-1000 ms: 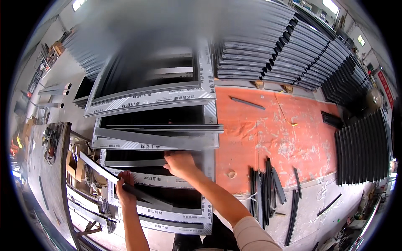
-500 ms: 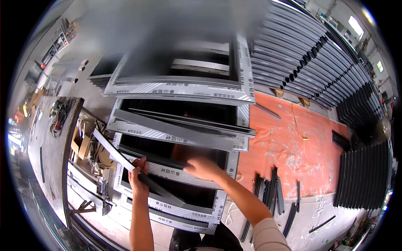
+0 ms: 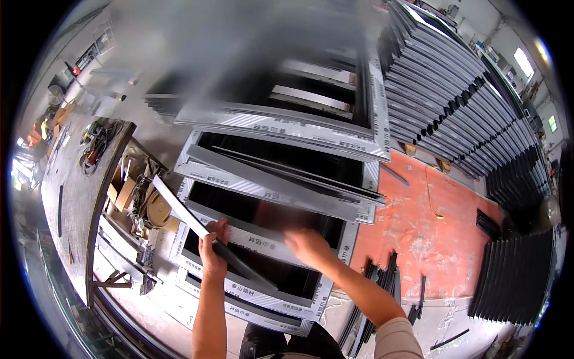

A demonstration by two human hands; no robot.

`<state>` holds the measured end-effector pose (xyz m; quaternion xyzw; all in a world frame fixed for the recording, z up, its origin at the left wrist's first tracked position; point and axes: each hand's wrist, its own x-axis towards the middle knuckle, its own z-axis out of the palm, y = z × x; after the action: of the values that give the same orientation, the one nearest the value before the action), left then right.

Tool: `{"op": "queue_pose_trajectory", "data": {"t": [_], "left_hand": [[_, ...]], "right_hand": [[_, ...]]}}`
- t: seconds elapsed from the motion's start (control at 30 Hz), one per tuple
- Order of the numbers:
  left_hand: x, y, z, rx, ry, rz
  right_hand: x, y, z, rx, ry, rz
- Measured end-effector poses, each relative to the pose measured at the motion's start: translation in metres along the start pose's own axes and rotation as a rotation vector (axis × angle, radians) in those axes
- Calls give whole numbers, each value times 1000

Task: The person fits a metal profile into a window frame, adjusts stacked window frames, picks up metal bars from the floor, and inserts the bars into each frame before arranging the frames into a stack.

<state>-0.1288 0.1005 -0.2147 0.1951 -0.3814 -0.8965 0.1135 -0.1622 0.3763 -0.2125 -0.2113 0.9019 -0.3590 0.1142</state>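
Observation:
My left hand [image 3: 212, 254] is closed round a long, narrow strip [image 3: 179, 206], pale toward its upper left end and dark toward its lower right end. The strip slants across the near window frames, and its dark end lies over a frame opening. My right hand [image 3: 309, 248] is over a grey rail [image 3: 257, 239] of one of the stacked frames [image 3: 281, 304]. Motion blurs its fingertips, so I cannot make out whether they hold anything. Farther off, a long flat grey bar [image 3: 269, 185] and thinner dark bars [image 3: 299, 173] lie slantwise across another frame.
A worktable [image 3: 89, 179] with coiled cables stands at the left, with cardboard boxes [image 3: 125, 191] beside it. Tall stacks of dark profiles [image 3: 436, 90] rise at the back right. An orange sheet [image 3: 430, 239] covers the floor, with loose dark bars [image 3: 373, 299] along its near edge.
The view has swung a little, so the frames and both hands appear farther right. My left hand still grips the strip; my right hand stays over the rail.

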Motion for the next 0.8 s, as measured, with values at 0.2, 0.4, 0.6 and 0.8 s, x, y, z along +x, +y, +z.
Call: {"op": "queue_pose_trajectory", "data": {"t": [0.2,0.4,0.6,0.8], "left_hand": [[9,1,-20,33,19,16],[12,-4,-13,42,-22,20],[2,-14,-45,135,70,173],[-112,-43,-3,-108,265,-119]], "right_hand": [[-24,-57,24,-343,326,2],[-78,-106,37,30,469,-117],[-118,-109,37,130,411,-136],[-150,-104,31,6,343,-180]]}}
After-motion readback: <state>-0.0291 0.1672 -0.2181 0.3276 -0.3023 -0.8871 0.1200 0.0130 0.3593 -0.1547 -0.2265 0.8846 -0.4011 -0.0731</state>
